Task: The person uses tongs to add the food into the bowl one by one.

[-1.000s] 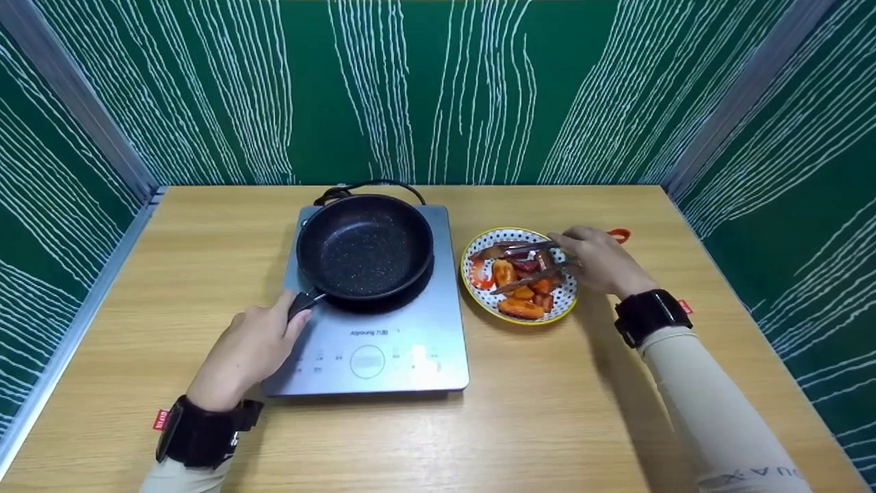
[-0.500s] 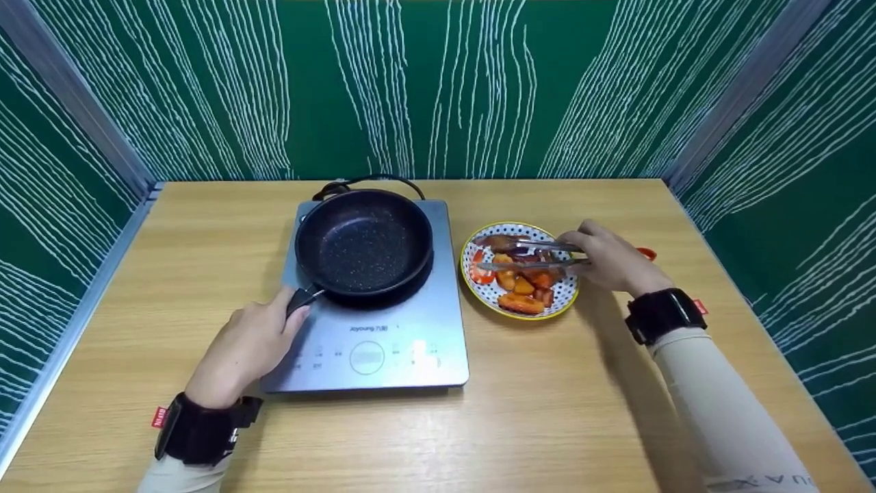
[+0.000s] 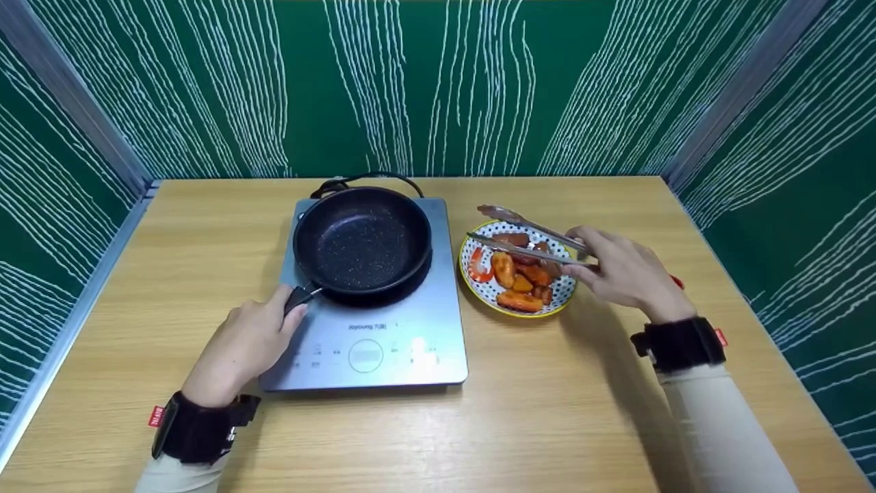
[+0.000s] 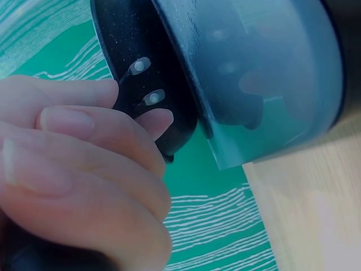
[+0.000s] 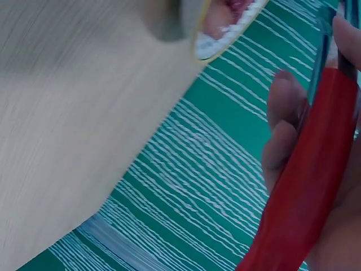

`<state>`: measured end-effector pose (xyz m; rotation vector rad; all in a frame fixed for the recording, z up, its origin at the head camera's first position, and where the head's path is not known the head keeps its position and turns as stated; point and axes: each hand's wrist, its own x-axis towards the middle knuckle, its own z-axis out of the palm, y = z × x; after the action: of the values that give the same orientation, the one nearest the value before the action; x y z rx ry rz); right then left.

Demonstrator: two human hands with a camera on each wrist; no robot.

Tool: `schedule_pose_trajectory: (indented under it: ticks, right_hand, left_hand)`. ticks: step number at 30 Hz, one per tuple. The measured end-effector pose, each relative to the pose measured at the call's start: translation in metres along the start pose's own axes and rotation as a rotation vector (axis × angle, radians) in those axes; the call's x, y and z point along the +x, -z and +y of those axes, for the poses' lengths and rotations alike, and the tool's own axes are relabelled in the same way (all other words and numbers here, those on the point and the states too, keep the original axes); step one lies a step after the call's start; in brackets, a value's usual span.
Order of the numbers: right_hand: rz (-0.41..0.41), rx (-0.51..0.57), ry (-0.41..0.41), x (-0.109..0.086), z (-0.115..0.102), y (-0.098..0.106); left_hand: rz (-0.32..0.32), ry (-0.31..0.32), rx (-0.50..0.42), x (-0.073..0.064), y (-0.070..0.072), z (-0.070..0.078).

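Note:
My left hand [image 3: 246, 339] grips the black handle [image 3: 297, 300] of a dark, speckled frying pan [image 3: 363, 239]. The left wrist view shows curled fingers [image 4: 107, 164] at the riveted handle bracket [image 4: 144, 82]. My right hand [image 3: 619, 270] holds metal tongs [image 3: 540, 236], whose red grip [image 5: 310, 169] fills the right wrist view. Over the far part of a dotted, yellow-rimmed plate [image 3: 523, 314], the tongs' arms stand spread with nothing seen between their tips. A red-and-white shrimp [image 3: 480, 266], orange-brown pieces [image 3: 520, 301] and darker brown pieces [image 3: 510, 239] lie on the plate.
The pan is over a silver induction cooktop [image 3: 404, 366] with a round control dial mark. A black cord [image 3: 383, 174] loops behind it. Green panels with white lines [image 3: 438, 89] wall in the wooden table [image 3: 534, 411] at the back and sides.
The tongs have risen off the food and swung toward the plate's far edge, their arms spreading wider. My right hand has shifted slightly right. The left hand keeps its grip on the pan.

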<state>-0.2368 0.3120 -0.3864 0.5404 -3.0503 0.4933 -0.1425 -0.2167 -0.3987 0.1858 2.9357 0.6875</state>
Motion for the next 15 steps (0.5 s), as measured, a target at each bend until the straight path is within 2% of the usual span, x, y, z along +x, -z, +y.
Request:
schedule_pose_trajectory:
  ticks: [8,15]
  right_hand:
    - [0.021,-0.024,-0.044,-0.027,-0.027,-0.002]
    - [0.01,-0.053,-0.16,-0.044,-0.04,0.001]
  left_hand:
    - [-0.01,0.013,-0.002,-0.001,0.002,0.0]
    - [-0.002,0.007,-0.007,-0.001,0.0,0.0]
